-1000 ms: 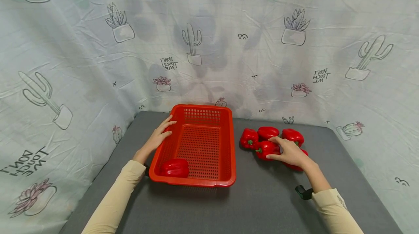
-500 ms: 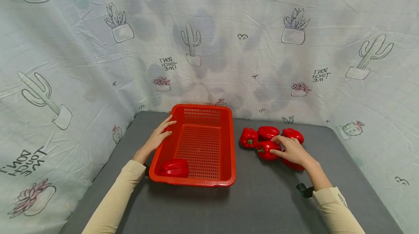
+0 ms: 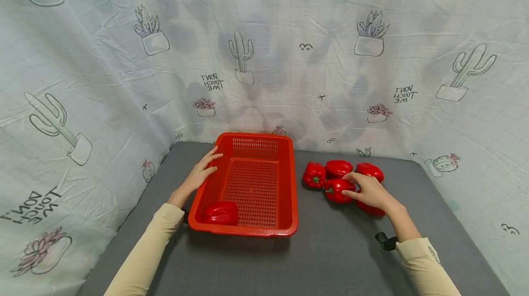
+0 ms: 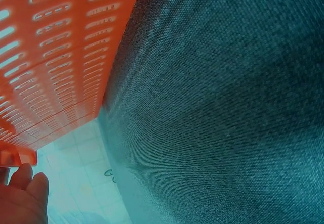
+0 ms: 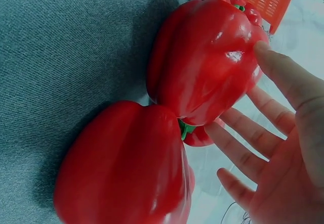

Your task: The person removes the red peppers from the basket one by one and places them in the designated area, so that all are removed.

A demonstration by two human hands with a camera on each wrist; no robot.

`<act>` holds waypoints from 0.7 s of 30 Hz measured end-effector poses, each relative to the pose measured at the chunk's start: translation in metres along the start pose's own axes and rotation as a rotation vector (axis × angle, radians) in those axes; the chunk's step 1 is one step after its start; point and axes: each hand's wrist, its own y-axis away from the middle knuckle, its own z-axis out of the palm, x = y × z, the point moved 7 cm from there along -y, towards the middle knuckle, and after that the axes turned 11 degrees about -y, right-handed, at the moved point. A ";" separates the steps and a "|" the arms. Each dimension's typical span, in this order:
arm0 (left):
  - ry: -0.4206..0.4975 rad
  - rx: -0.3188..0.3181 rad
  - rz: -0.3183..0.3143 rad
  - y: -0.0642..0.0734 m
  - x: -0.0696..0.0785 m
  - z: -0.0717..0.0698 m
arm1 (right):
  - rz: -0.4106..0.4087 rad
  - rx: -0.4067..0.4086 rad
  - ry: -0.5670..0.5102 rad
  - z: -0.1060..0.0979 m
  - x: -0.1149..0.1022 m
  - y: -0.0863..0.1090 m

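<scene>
My left hand [image 3: 197,177] rests on the left rim of a red-orange plastic basket [image 3: 294,185], its fingers lying fairly straight over the edge. In the left wrist view, some fingertips [image 4: 36,186] show beside the rim. A red bell pepper [image 3: 221,213] lies in the basket's near left corner. On the right, my right hand [image 3: 369,191] holds another red bell pepper [image 5: 212,57] between thumb and fingers, its green stem toward the basket. Several more red bell peppers [image 3: 339,168] lie around it on the table; one pepper [image 5: 126,163] sits right behind it in the right wrist view.
A grey cloth-covered table [image 3: 322,259] bears everything. Pale curtains [image 3: 281,57] printed with cacti enclose its back and sides. Dark wrist camera mounts [image 3: 386,241] stick out beside the sleeves.
My right hand has shifted slightly right, its thumb now further back on the pepper, which has also moved a little right. The left hand and basket stay put.
</scene>
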 end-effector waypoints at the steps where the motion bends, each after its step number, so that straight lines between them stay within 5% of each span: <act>1: -0.001 0.006 0.005 0.000 -0.001 0.000 | 0.004 -0.001 0.001 0.000 -0.001 0.000; 10: -0.031 0.032 0.020 -0.005 -0.036 0.010 | -0.011 0.009 0.004 -0.002 -0.006 -0.004; 21: -0.015 0.026 0.015 -0.006 -0.041 0.011 | -0.015 -0.003 -0.001 -0.006 -0.018 -0.016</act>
